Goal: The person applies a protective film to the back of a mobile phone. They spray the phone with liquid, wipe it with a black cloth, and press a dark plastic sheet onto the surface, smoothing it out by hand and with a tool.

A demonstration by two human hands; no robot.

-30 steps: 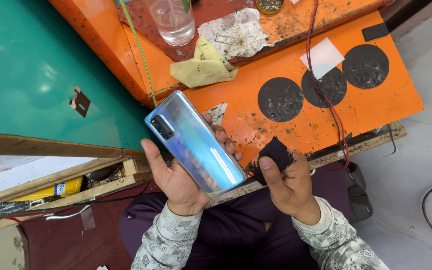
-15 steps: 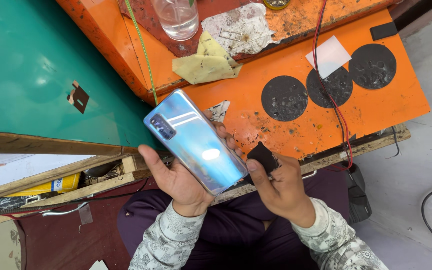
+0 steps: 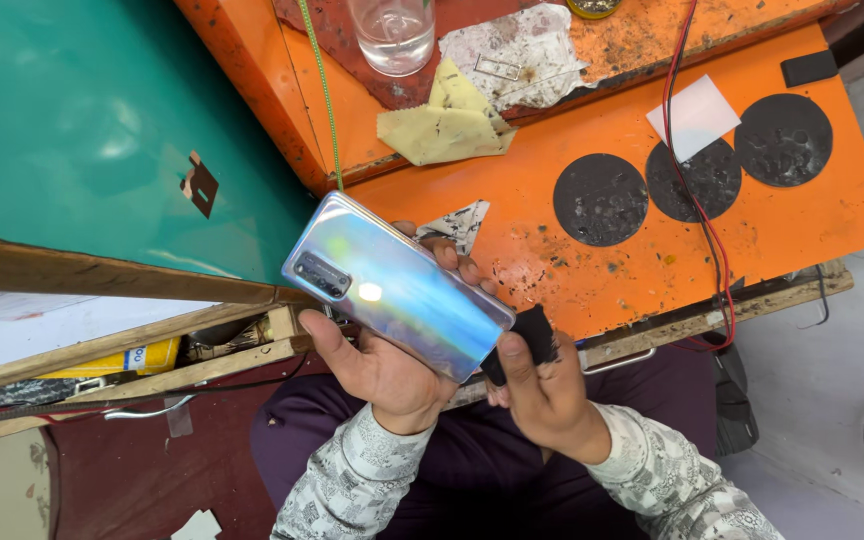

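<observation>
My left hand (image 3: 382, 365) grips iridescent phone (image 3: 397, 285), back up; right hand (image 3: 542, 395) presses black cloth (image 3: 524, 338) at its lower end, over orange bench (image 3: 592, 270).

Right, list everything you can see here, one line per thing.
smartphone: one, iridescent blue, back up, in left hand
black cloth: one, at phone's lower end, in right hand
orange workbench: one, above the hands
black discs: three, on bench
glass: one, clear, top edge
yellow cloth: one, beside glass
white paper: one, over middle disc
red and black wires: across bench
green panel: one, left
left hand: grips phone
right hand: pinches cloth
</observation>
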